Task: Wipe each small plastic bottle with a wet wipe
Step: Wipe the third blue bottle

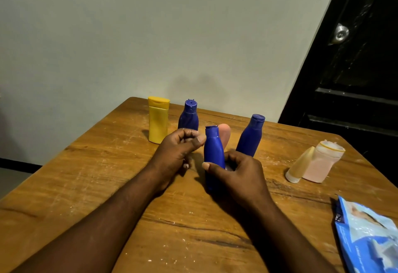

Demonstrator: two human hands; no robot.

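Over the table [86, 175], blue bottle [212, 150] tight in right hand [239, 175], left hand [176, 154] curled alongside

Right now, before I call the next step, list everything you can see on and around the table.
blue bottles: 3, dark blue; back blue bottle standing by the yellow one, right blue bottle standing right of centre, held blue bottle at centre
yellow bottle: 1, yellow, standing back left
pink object: 1, pale pink, behind the held bottle, mostly hidden
cream tube: 1, cream with white cap, right side
pale pink bottle: 1, pale pink, right side, against the tube
wipe pack: 1, blue, near right edge
table: 1, brown wood
door: 1, black, right background
left hand: fingers curled, nothing visible in it
right hand: grip round the held blue bottle
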